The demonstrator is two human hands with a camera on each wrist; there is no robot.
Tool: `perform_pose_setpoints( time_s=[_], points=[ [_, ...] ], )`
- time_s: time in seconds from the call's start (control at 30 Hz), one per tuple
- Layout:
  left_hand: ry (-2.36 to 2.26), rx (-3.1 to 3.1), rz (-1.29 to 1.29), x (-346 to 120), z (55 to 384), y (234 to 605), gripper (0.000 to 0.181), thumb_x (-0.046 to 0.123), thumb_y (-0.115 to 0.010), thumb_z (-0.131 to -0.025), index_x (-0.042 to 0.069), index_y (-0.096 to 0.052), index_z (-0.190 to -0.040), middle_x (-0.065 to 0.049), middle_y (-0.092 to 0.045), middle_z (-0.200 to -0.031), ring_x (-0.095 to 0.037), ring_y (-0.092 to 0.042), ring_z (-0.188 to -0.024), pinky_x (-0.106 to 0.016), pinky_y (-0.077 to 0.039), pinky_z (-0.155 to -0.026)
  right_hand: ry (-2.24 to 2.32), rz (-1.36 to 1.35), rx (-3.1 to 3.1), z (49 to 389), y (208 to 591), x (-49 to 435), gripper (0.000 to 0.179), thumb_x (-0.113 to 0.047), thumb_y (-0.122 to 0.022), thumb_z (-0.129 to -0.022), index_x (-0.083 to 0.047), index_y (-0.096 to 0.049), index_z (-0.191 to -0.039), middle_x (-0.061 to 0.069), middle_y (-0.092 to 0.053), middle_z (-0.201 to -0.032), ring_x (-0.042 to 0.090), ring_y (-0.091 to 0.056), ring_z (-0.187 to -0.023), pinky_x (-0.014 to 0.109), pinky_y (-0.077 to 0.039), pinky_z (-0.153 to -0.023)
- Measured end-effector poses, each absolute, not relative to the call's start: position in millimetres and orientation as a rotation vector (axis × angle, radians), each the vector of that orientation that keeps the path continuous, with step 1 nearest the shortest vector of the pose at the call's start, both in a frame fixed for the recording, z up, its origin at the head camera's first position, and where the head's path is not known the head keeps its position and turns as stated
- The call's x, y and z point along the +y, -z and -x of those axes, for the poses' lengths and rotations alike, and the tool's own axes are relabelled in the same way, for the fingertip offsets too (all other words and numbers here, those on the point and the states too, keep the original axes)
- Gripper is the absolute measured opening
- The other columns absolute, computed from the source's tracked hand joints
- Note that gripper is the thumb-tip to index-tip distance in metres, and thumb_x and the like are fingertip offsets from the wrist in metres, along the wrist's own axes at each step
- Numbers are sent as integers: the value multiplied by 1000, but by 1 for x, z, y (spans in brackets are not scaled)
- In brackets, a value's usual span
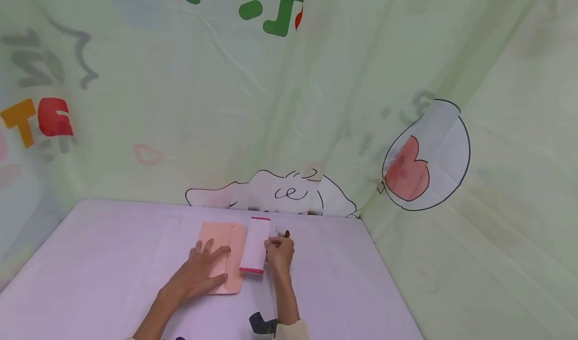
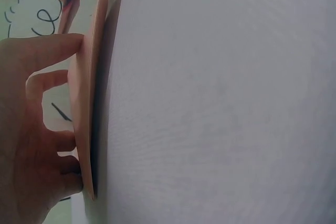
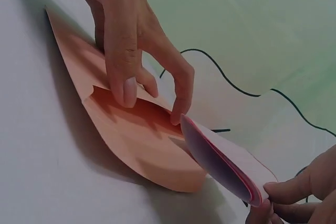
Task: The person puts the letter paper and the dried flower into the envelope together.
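A peach envelope (image 1: 236, 267) lies on the table (image 1: 343, 285), right of the middle of its far edge and well in from its right edge. The long opening on the envelope's right side gapes, as the right wrist view shows. The left hand (image 1: 200, 271) presses on it from above with thumb and fingers spread well apart, the thumb tip and a fingertip close to that opening. Just beside the envelope's right side is a folded white paper (image 1: 255, 244) with red along its ends. The right hand (image 1: 280, 252) is clamped on the paper's right edge, thumb and fingers together in a pinch; whether the paper touches the envelope cannot be told. Just beyond the right hand, toward the table's far edge, shows a small thing with a red end (image 1: 287, 233), mostly hidden. Past the far edge hangs a pale green curtain (image 1: 203, 104). At its left are an orange letter T (image 1: 21, 122) and a red character (image 1: 55, 117) too unclear to read; large green characters (image 1: 282, 9) are cut off at the top.
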State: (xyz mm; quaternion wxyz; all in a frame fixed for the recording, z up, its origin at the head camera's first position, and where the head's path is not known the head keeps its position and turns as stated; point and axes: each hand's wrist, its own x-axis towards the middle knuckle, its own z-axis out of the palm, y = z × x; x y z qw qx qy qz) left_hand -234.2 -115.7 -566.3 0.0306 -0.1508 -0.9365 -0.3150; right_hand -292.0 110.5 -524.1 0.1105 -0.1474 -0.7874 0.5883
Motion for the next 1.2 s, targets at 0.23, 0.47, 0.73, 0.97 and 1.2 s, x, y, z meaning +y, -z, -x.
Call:
perform_pose_setpoints(
  time_s=[0.23, 0.47, 0.73, 0.97, 1.2],
  points=[
    [944, -2901, 461, -116, 234, 566, 67, 49, -71, -98, 21, -55, -157, -38, -37, -169, -71, -25, -156, -80, -25, -127, -1706, 454, -2445, 286, 532, 95, 11, -6, -75, -99, 2, -77, -106, 12, -69, -92, 17, -61, -73, 23, -49, -56],
    [960, -2906, 460, -117, 234, 567, 69, 51, -69, -99, 19, -54, -158, -37, -35, -170, -69, -23, -158, -79, -24, -128, -1559, 460, -2501, 285, 541, 87, 6, -5, -79, -96, 1, -77, -98, 12, -72, -85, 17, -62, -67, 25, -50, -54],
    [957, -2911, 451, -118, 235, 567, 67, 48, -67, -100, 19, -54, -159, -36, -36, -171, -67, -23, -160, -78, -23, -130, -1499, 348, -2453, 292, 550, 80, 4, 3, -84, -86, 3, -81, -85, 11, -73, -71, 14, -61, -58, 25, -50, -50],
    [955, -2927, 452, -118, 236, 568, 67, 50, -69, -99, 22, -54, -159, -35, -35, -172, -67, -23, -159, -79, -22, -129, -1448, 242, -2387, 301, 567, 72, 9, 5, -88, -77, -1, -81, -77, 5, -73, -63, 11, -63, -55, 27, -53, -52],
    [942, -2922, 441, -118, 239, 571, 67, 49, -70, -99, 23, -54, -158, -34, -36, -172, -66, -26, -159, -78, -24, -129, -1430, 236, -2428, 297, 561, 60, 8, 5, -87, -79, 0, -81, -79, 8, -74, -66, 12, -63, -57, 27, -53, -54]
  ],
)
